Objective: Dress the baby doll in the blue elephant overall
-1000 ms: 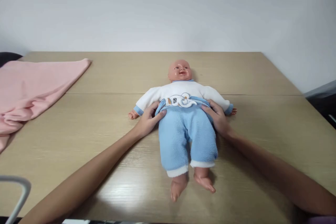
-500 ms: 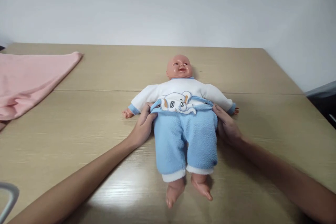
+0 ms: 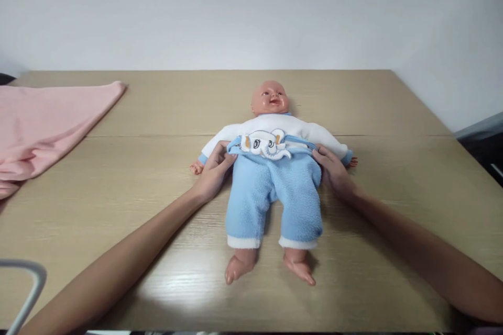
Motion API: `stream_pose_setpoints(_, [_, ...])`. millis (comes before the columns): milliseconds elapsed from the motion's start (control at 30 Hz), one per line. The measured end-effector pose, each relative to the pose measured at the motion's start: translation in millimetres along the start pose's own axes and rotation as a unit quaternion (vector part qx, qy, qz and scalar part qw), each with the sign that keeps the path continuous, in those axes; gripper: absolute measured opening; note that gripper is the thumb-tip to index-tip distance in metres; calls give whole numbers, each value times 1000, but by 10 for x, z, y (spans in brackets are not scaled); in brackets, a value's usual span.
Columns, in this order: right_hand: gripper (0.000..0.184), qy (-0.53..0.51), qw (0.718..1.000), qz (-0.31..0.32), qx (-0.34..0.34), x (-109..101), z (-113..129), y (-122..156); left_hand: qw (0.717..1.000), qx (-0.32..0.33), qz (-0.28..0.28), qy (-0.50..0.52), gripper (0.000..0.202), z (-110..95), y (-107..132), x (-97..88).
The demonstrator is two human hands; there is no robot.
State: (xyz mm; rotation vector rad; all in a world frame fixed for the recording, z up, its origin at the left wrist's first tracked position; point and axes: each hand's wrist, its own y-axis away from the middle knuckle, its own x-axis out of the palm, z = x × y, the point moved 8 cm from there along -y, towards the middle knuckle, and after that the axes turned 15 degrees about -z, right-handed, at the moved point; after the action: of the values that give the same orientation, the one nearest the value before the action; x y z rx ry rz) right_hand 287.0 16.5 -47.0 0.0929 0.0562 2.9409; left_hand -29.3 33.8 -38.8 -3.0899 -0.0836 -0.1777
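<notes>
A baby doll (image 3: pixel 270 98) lies on its back on the table, head toward the far edge and bare feet toward me. It wears a white top (image 3: pixel 298 124) with blue cuffs and light blue fleece trousers (image 3: pixel 251 193) with white hems. An elephant face decorates the front at the waist, beside blue trim. My left hand (image 3: pixel 214 170) pinches the waistband at its left side. At the right side my right hand (image 3: pixel 334 170) grips the waistband too; some of its fingers are hidden behind the cloth.
A pink cloth (image 3: pixel 51 125) lies spread on the left of the wooden table (image 3: pixel 165 110). A pale curved bar (image 3: pixel 35 272) shows at the lower left corner. Behind the table rises a white wall (image 3: pixel 236 10). Something dark (image 3: pixel 483 146) stands beyond the right edge.
Both hands and the waistband have moved a little up toward the doll's chest. The doll's legs have spread apart, its left-side foot shifting left. The view has shifted slightly.
</notes>
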Motion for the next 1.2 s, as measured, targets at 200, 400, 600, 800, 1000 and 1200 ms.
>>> stream_pose_setpoints(200, [19, 198, 955, 40, -217, -59, 371, 149, 959, 124, 164, -195, 37, -241, 4, -101])
stream_pose_setpoints(400, [26, 203, 950, 54, -230, -60, 360, 176, 942, 145, 183, -239, 42, -259, 30, -18])
stream_pose_setpoints(600, [28, 156, 985, -38, -63, -110, 70, 270, 980, 51, 110, -159, 34, -166, 138, 20])
stream_pose_setpoints(800, [38, 126, 989, -63, -35, -119, 90, 216, 998, -2, 45, -41, 41, -18, 168, -23])
stream_pose_setpoints(1000, [41, 77, 996, -26, -39, -68, 99, 129, 998, -45, 17, 52, 46, 81, 141, -15])
stream_pose_setpoints(1200, [36, 68, 997, 2, -30, -74, 48, 91, 983, -103, 32, 149, 47, 82, 155, 69])
